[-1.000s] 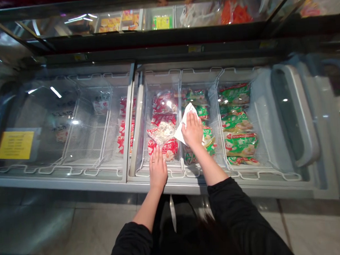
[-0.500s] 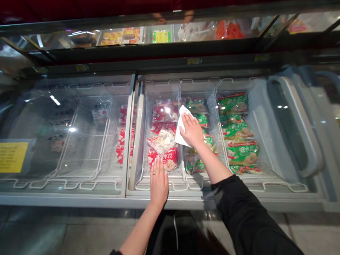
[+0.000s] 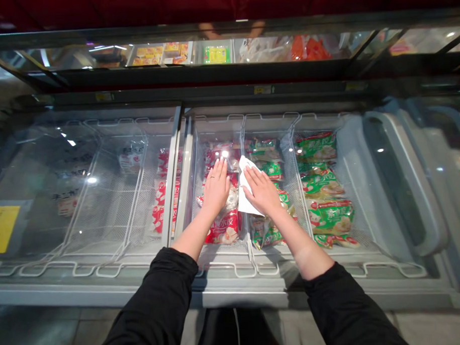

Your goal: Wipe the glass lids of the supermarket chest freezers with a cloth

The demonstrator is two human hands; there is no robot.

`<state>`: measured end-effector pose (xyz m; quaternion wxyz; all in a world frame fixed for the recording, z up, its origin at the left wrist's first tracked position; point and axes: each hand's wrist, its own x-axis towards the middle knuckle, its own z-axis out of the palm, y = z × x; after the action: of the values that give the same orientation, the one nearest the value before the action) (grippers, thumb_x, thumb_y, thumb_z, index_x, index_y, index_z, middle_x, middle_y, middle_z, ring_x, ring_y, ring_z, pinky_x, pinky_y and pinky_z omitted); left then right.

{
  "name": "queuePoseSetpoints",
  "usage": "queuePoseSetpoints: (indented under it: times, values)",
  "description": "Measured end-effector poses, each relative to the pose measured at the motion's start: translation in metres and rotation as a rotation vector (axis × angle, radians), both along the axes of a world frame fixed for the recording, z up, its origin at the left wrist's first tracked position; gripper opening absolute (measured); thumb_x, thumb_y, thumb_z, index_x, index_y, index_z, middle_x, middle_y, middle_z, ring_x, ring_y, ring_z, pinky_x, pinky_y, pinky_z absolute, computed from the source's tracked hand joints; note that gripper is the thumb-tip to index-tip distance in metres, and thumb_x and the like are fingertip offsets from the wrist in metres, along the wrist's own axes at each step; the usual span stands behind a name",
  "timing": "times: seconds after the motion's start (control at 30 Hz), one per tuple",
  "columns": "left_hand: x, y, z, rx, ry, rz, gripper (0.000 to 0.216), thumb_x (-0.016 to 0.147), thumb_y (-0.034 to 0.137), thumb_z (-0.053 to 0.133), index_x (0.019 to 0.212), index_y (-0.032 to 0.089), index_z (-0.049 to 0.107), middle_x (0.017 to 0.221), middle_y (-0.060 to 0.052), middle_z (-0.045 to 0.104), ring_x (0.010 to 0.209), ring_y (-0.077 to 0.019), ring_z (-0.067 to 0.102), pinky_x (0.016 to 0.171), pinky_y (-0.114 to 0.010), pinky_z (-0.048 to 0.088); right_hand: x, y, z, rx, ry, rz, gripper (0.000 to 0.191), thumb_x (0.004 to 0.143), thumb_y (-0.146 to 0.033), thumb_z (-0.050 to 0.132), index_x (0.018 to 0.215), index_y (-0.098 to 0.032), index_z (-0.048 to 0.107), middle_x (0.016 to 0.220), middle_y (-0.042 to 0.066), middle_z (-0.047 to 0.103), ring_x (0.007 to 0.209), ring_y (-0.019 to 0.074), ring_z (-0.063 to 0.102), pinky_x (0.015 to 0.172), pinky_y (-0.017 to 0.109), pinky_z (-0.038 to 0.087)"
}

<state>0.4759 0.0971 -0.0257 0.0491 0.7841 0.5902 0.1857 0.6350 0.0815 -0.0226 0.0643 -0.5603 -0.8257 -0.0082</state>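
Right hand spread flat, pressing white folded cloth onto clear glass freezer lid, left hand open, palm flat on glass just beside cloth, gripping nothing, red frozen dumpling bags underneath, green frozen dumpling bags right.

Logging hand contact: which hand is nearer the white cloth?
Right. The right hand lies flat on the white cloth; the left hand is spread beside it, over the red bags.

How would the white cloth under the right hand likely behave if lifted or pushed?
Probably floppy: the white cloth lies creased and folded beneath the flat right hand. Likely light, since it looks thin. It should slide easily on the smooth glass lid, perhaps bunching.
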Motion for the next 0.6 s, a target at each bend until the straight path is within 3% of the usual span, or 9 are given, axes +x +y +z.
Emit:
queuePoseSetpoints:
  times: [0.1, 0.2, 0.27, 0.47, 0.53, 0.6]
  values:
    - [0.003, 0.009, -0.004, 0.01, 0.012, 0.042, 0.046, 0.083, 0.016, 0.026, 0.128, 0.013, 0.018, 0.134, -0.003, 0.009, 0.122, -0.0137, 0.003, 0.102, -0.033, 0.015, -0.004, 0.023, -0.003, 0.052, 0.026, -0.209, 0.051, 0.082, -0.03, 0.025, 0.129, -0.011, 0.017, 0.134, 0.006, 0.014, 0.122, 0.02, 0.011, 0.099, 0.041, 0.015]
    - [0.005, 0.009, -0.003, 0.019, 0.018, 0.063, 0.046, 0.083, 0.016, 0.026, 0.129, 0.012, 0.018, 0.134, -0.004, 0.008, 0.122, -0.0144, 0.004, 0.102, -0.034, 0.016, -0.015, 0.041, 0.001, 0.061, 0.03, -0.289, 0.051, 0.082, -0.029, 0.025, 0.129, -0.009, 0.016, 0.133, 0.008, 0.014, 0.121, 0.0223, 0.012, 0.098, 0.044, 0.017]
    - [0.005, 0.009, -0.001, 0.01, 0.019, 0.063, 0.046, 0.083, 0.017, 0.026, 0.128, 0.011, 0.019, 0.134, -0.003, 0.01, 0.122, -0.0152, 0.004, 0.102, -0.034, 0.017, -0.02, 0.045, 0.005, 0.053, 0.021, -0.21, 0.05, 0.082, -0.029, 0.026, 0.129, -0.012, 0.017, 0.133, 0.006, 0.015, 0.121, 0.0213, 0.012, 0.098, 0.044, 0.016]
    - [0.004, 0.013, 0.008, -0.044, 0.018, 0.064, 0.047, 0.083, 0.018, 0.027, 0.129, 0.019, 0.017, 0.132, 0.001, 0.015, 0.122, -0.0147, 0.008, 0.103, -0.035, 0.018, 0.004, 0.038, 0.013, -0.038, -0.025, 0.312, 0.049, 0.08, -0.034, 0.03, 0.127, -0.024, 0.022, 0.133, -0.006, 0.017, 0.122, 0.013, 0.009, 0.101, 0.033, 0.016]
    - [0.003, 0.013, 0.008, -0.066, 0.027, 0.059, 0.048, 0.083, 0.018, 0.027, 0.129, 0.019, 0.016, 0.132, 0.003, 0.014, 0.122, -0.0143, 0.008, 0.104, -0.033, 0.018, 0.02, 0.043, 0.011, -0.041, -0.022, 0.298, 0.05, 0.08, -0.035, 0.031, 0.128, -0.024, 0.021, 0.133, -0.006, 0.016, 0.122, 0.0127, 0.01, 0.101, 0.032, 0.015]
    - [0.004, 0.014, 0.008, -0.081, 0.04, 0.055, 0.047, 0.083, 0.019, 0.026, 0.129, 0.017, 0.017, 0.133, 0.003, 0.012, 0.122, -0.0135, 0.007, 0.104, -0.03, 0.017, 0.031, 0.054, 0.007, -0.011, -0.004, 0.142, 0.05, 0.081, -0.034, 0.028, 0.128, -0.021, 0.019, 0.133, -0.003, 0.016, 0.122, 0.014, 0.011, 0.101, 0.034, 0.013]
